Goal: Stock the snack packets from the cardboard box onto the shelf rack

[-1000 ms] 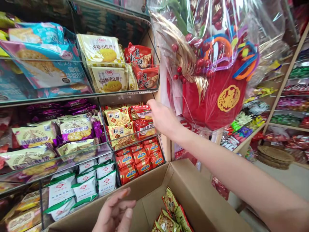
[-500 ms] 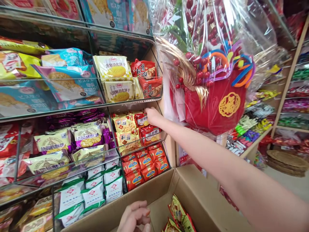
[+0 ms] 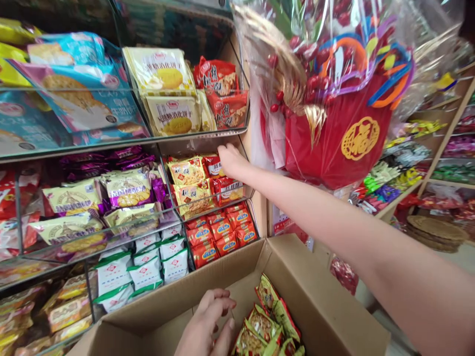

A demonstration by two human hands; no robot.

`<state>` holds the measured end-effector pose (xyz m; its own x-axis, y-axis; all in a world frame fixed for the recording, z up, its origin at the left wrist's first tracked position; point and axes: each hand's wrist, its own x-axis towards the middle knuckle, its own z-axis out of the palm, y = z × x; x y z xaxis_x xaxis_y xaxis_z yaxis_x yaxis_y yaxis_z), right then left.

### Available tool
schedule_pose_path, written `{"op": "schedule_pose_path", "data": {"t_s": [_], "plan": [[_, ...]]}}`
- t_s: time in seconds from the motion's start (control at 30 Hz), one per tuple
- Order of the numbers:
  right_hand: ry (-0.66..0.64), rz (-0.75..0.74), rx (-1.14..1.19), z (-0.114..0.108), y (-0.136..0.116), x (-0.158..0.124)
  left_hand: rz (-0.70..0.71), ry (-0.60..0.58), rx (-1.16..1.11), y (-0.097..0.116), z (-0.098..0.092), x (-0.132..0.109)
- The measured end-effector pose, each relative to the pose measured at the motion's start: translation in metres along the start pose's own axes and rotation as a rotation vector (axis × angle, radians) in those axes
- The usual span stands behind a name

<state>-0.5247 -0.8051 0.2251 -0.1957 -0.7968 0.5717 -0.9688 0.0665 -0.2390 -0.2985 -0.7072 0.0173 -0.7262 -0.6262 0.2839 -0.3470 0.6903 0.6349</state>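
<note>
Head view: glass shelves of biscuits fill the left. At centre, the right hand touches a red pack; its grip cannot be told. At bottom centre, the left hand, loosely curled and empty, is inside the box beside snack bags. A red basket is at upper right.

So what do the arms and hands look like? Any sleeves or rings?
Both hands are bare, with no gloves. The right hand and right arm show no sleeve, watch or bracelet. The left hand shows only to the wrist, with no ring or band to see.
</note>
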Motion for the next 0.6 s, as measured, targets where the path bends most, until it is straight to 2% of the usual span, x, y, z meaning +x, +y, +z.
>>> {"op": "schedule_pose_path", "data": {"t_s": [0.1, 0.17, 0.23, 0.3, 0.33, 0.37, 0.43, 0.5, 0.53, 0.6], "plan": [[0.053, -0.033, 0.0, -0.007, 0.001, -0.013, -0.038, -0.192, 0.18, 0.012, -0.007, 0.002], [0.126, -0.114, -0.009, -0.013, 0.001, -0.032, -0.086, -0.326, 0.266, 0.009, -0.006, 0.001], [0.22, -0.223, 0.008, -0.016, 0.001, -0.064, -0.166, -0.451, 0.274, -0.003, -0.002, -0.005], [0.203, -0.341, 0.06, -0.01, 0.002, -0.106, -0.256, -0.569, 0.266, -0.017, 0.003, -0.014], [0.113, -0.408, 0.094, -0.002, 0.004, -0.131, -0.293, -0.618, 0.268, -0.023, 0.005, -0.018], [-0.045, -0.471, 0.131, 0.008, 0.006, -0.156, -0.32, -0.652, 0.271, -0.027, 0.007, -0.021], [-0.483, -0.586, 0.182, 0.037, 0.014, -0.206, -0.342, -0.676, 0.27, -0.031, 0.009, -0.023], [-0.925, -0.627, 0.228, 0.07, 0.023, -0.249, -0.331, -0.674, 0.263, -0.03, 0.01, -0.021], [-1.073, -0.617, 0.234, 0.085, 0.025, -0.266, -0.323, -0.671, 0.261, -0.028, 0.01, -0.019], [-1.233, -0.621, 0.213, 0.11, 0.027, -0.291, -0.318, -0.671, 0.266, -0.025, 0.011, -0.016]]}}
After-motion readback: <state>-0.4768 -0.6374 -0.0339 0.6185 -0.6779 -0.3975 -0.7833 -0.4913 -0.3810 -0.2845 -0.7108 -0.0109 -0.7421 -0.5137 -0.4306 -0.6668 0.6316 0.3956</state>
